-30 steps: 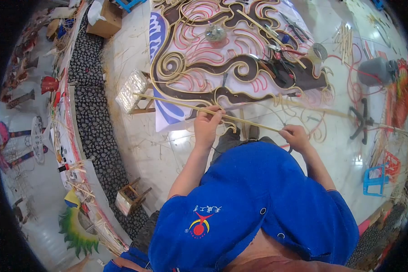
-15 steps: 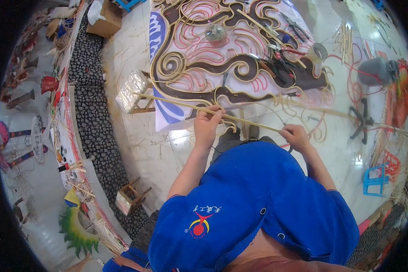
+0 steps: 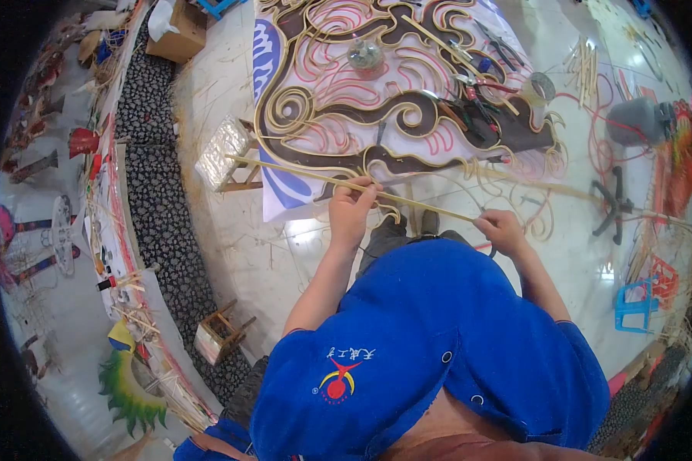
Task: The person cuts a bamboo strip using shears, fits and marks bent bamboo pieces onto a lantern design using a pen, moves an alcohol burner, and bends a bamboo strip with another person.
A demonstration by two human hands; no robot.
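A long, thin, pale strip (image 3: 430, 209), bamboo by its look, runs slantwise in front of my body. My left hand (image 3: 352, 211) pinches it between thumb and fingers near its middle. At the strip's right end, my right hand (image 3: 501, 232) is closed around it, with fingers curled. Something dark and narrow shows beneath the right hand, too small to name. Just beyond the hands lies a large patterned sheet (image 3: 292, 188), with curled strip framework (image 3: 407, 115) following its dark and red lines. The strip's left end reaches over the sheet's near left corner.
Pliers and other hand tools (image 3: 477, 107) lie on the sheet beside a glass jar (image 3: 365, 58). Foil-topped stools (image 3: 227, 154) stand left, near a cardboard box (image 3: 178, 32). Rightward are cut sticks (image 3: 584, 73), a grey container (image 3: 634, 121) and a blue plastic stool (image 3: 637, 306).
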